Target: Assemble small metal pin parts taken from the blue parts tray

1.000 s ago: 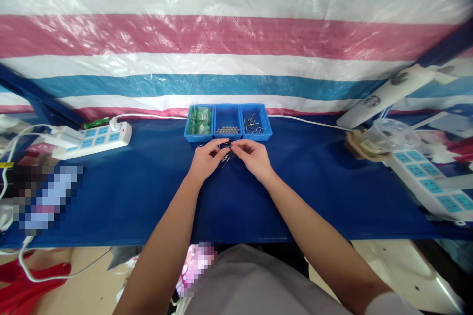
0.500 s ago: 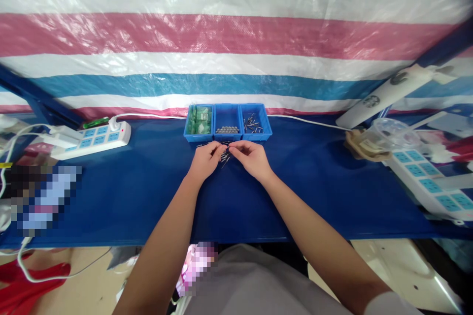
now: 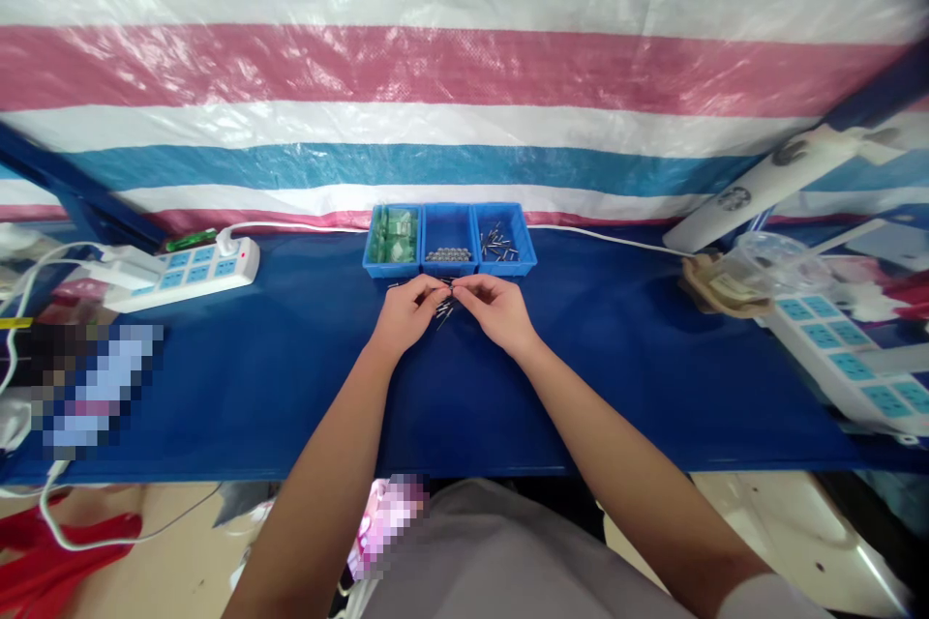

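Note:
My left hand [image 3: 407, 314] and my right hand [image 3: 499, 311] meet fingertip to fingertip over the blue table [image 3: 464, 406]. Both are closed in a pinch, and whatever sits between the fingertips is too small and covered to name. Beneath and around the fingers lie several thin dark-and-silver metal pins [image 3: 445, 311], partly hidden by the hands. Just beyond stand three joined blue bins. The left bin [image 3: 392, 270] holds green-tinted clear packets, the middle bin [image 3: 448, 224] shiny round metal pieces, and the right bin [image 3: 506, 268] loose metal pins.
A white power strip [image 3: 190, 277] with plugs lies at the left, above a blurred-out object [image 3: 105, 392]. On the right are another power strip [image 3: 846, 358], a clear plastic container [image 3: 773, 261], a brown paper wrapper [image 3: 718, 288] and a leaning white tube [image 3: 755, 189]. A striped sheet [image 3: 464, 68] hangs behind.
The hands stay almost in place, with the fingertips drawn slightly closer together. The whole view has shifted a little; the bins and their contents look the same.

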The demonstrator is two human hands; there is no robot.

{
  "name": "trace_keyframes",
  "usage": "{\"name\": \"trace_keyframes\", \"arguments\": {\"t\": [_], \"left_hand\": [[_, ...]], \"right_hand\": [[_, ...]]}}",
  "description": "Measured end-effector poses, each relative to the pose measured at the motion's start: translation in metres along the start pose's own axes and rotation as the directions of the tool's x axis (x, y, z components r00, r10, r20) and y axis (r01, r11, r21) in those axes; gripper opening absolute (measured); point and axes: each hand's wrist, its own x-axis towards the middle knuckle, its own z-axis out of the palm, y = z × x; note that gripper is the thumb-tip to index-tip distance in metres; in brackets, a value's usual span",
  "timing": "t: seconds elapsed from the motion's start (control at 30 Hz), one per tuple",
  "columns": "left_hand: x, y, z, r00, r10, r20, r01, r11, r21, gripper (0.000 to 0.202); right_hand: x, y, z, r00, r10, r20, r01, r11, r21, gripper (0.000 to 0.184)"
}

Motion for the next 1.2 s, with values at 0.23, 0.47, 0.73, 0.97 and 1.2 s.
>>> {"name": "trace_keyframes", "arguments": {"t": [0.23,0.47,0.73,0.97,1.2], "left_hand": [[0.0006,0.0035,-0.0030,0.999,0.007,0.040,-0.011,0.994,0.107,0.036],[0.0008,0.0041,-0.0007,0.999,0.018,-0.033,-0.015,0.997,0.076,0.025],[-0.0003,0.0021,0.0009,0.996,0.048,-0.077,-0.045,0.998,0.043,0.024],[-0.0019,0.0039,-0.0014,0.998,0.017,-0.054,-0.014,0.998,0.068,0.033],[-0.0004,0.0039,0.0002,0.998,0.046,-0.039,-0.040,0.990,0.136,0.041]], "right_hand": [[-0.0011,-0.0013,0.0009,1.000,-0.005,0.006,0.005,1.000,-0.022,0.030],[0.0002,-0.0020,0.0001,0.998,0.050,-0.029,-0.048,0.997,0.060,0.032],[-0.0005,-0.0032,-0.0009,0.999,0.034,-0.021,-0.034,0.999,0.035,0.033],[-0.0033,-0.0027,0.0016,0.998,-0.054,-0.013,0.053,0.997,-0.050,0.029],[-0.0031,-0.0026,0.0013,0.999,-0.039,-0.014,0.039,0.999,-0.021,0.030]]}}
